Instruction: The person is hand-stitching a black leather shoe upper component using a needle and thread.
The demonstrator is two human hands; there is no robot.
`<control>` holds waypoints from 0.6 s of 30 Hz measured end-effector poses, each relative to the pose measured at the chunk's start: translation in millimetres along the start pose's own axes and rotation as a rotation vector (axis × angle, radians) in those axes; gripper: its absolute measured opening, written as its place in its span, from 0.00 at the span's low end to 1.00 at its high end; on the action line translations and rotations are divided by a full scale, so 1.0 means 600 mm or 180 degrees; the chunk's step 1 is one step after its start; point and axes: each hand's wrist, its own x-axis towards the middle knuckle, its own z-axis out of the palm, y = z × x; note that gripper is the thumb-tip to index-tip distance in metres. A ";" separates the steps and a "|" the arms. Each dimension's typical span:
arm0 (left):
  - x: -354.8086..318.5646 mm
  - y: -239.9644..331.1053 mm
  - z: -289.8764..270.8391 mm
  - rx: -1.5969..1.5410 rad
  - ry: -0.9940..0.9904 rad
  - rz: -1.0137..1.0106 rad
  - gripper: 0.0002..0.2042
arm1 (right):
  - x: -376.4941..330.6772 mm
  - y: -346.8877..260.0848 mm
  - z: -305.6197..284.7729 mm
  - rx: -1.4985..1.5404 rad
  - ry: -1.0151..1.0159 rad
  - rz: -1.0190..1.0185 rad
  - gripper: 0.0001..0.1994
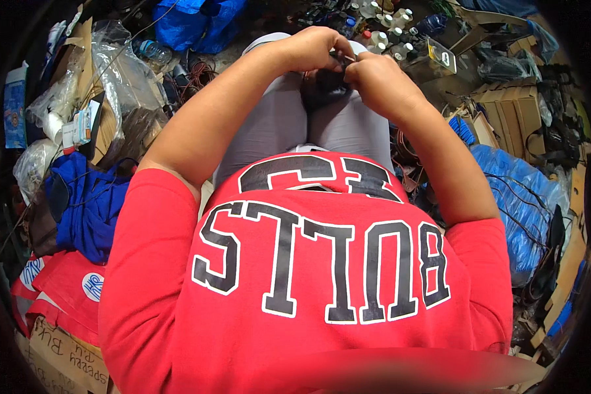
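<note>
Both my hands meet over my knees at the top middle. A black item (327,87), perhaps soft, lies between my thighs under them; its kind is hard to tell. My left hand (318,51) is closed, fingers curled down at the upper edge of this black item. Close on its right, my right hand (382,80) is closed too, thumb and forefinger pinched together. A thin light sliver shows between the two hands, too small to name. Most of what the fingertips grip is hidden behind the hands.
Several bottles (377,41) stand beyond my right hand. A blue plastic bag (200,25) lies ahead on the left, with blue cloth (88,203) and red bags (72,285) nearer. Cardboard (509,115) and a blue plastic-wrapped bundle (511,213) crowd my right side.
</note>
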 end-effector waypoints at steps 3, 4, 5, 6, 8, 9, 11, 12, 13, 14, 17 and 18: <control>-0.018 0.014 0.012 0.0466 0.0926 0.0307 0.18 | -0.011 0.033 0.024 0.1562 0.0182 0.0420 0.07; -0.034 0.015 0.015 0.0501 0.1074 0.0251 0.18 | -0.016 0.040 0.028 0.2502 -0.0019 0.0776 0.07; -0.053 0.016 0.018 0.0537 0.1220 0.0196 0.18 | -0.020 0.055 0.032 0.3201 -0.0349 0.1069 0.10; -0.075 0.021 0.019 0.0576 0.1371 0.0150 0.18 | -0.027 0.067 0.047 0.4109 -0.0186 0.1203 0.11; -0.124 0.025 -0.001 0.0743 0.0690 -0.0178 0.15 | -0.043 0.092 0.067 0.4523 -0.0064 0.1038 0.12; -0.151 0.010 -0.013 0.0786 0.0449 -0.0233 0.14 | -0.048 0.078 0.072 0.3793 0.0180 0.0749 0.12; -0.183 0.005 -0.044 0.0715 0.0529 -0.0862 0.12 | -0.055 0.053 0.065 0.2168 0.0485 0.0240 0.11; -0.194 0.020 -0.058 0.0647 0.0581 -0.1296 0.12 | -0.052 0.061 0.074 0.2156 0.0480 0.0229 0.11; -0.193 0.010 -0.065 0.0534 0.0762 -0.1154 0.13 | -0.045 0.075 0.087 0.1924 0.1028 0.0300 0.11; -0.187 -0.003 -0.070 0.0418 0.0944 -0.1010 0.14 | -0.039 0.085 0.101 0.1682 0.1572 0.0362 0.10; -0.124 0.020 -0.043 -0.1758 0.1586 -0.0019 0.17 | -0.013 0.108 0.134 0.5062 0.2709 0.1462 0.14; -0.107 0.037 -0.027 -0.2921 0.1506 0.0252 0.18 | -0.006 0.106 0.127 0.6258 0.2898 0.1534 0.17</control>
